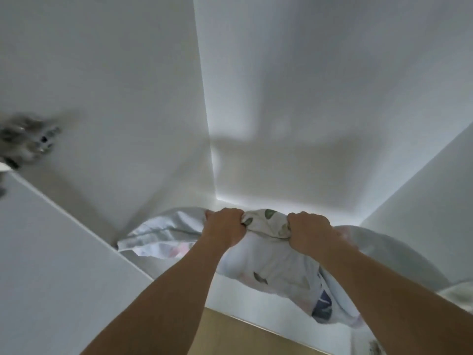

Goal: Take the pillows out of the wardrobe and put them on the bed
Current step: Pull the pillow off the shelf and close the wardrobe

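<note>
I look up into a high white wardrobe compartment (281, 98). A white pillow (268, 265) with green leaf and pink prints hangs partly over the shelf's front edge (230, 293). My left hand (225, 228) and my right hand (309, 231) are both fisted on bunched fabric at its top edge, a short way apart. A second pale pillow (163, 231) lies behind it to the left, inside the compartment. The bed is not in view.
An open white wardrobe door (51, 265) stands at the left, with a blurred metal hinge (28, 139) above it. A grey rounded bundle (399, 254) fills the shelf at the right. A white side panel (435, 188) closes the right. Tan wood (243, 336) shows below the shelf.
</note>
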Motion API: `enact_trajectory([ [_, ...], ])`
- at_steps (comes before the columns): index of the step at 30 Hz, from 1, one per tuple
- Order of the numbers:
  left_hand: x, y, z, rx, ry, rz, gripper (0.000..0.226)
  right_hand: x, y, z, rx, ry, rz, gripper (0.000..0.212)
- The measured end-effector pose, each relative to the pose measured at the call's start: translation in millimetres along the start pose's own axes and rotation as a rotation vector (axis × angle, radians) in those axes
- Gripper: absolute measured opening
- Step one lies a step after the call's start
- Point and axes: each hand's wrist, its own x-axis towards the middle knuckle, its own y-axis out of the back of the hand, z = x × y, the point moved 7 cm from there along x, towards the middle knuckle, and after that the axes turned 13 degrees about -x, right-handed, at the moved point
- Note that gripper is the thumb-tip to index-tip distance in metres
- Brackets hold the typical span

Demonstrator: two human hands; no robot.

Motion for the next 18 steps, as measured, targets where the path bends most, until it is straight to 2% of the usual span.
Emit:
enact_trajectory([
  [3, -73, 94, 53, -0.035, 0.014, 0.026, 0.014, -71, 95, 11, 0.023, 0.038, 0.055, 0.04],
  [7, -162, 177, 105, -0.041, -0.007, 0.078, 0.016, -154, 188, 5, 0.078, 0.095, 0.149, 0.057],
  [12, -221, 250, 113, -0.108, 0.019, 0.171, 0.019, -205, 259, -15, 0.12, 0.109, 0.275, 0.047],
  [15, -234, 270, 107, -0.111, -0.006, 0.19, 0.018, -215, 278, -31, 0.11, 0.085, 0.263, 0.048],
  [18, -243, 272, 101, -0.099, -0.039, 0.196, 0.019, -219, 281, -46, 0.089, 0.037, 0.224, 0.03],
])
